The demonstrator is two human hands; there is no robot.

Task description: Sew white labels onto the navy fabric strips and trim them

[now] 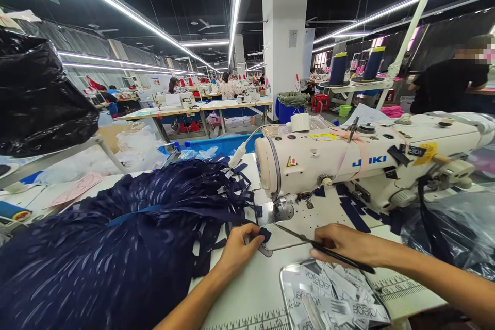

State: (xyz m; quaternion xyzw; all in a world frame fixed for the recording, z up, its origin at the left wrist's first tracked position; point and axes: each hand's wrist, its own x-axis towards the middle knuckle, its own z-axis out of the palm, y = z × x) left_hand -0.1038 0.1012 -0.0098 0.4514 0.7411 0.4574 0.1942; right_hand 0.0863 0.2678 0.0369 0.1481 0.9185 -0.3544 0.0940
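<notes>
My left hand pinches the end of a navy fabric strap just in front of the sewing machine's needle area. The strap runs back toward a large heap of navy straps, which fills the table on the left. In my right hand is a slim, dark pair of tweezers, its pointed tip aimed left, close to the strap end. Both hands are below the head of the white sewing machine. The presser foot sits beyond my fingertips.
A clear tray of printed labels lies in front of my right hand. Navy scraps are scattered under the machine arm. A plastic bag bulges at the right. A black bag hangs at upper left. A person is at far right.
</notes>
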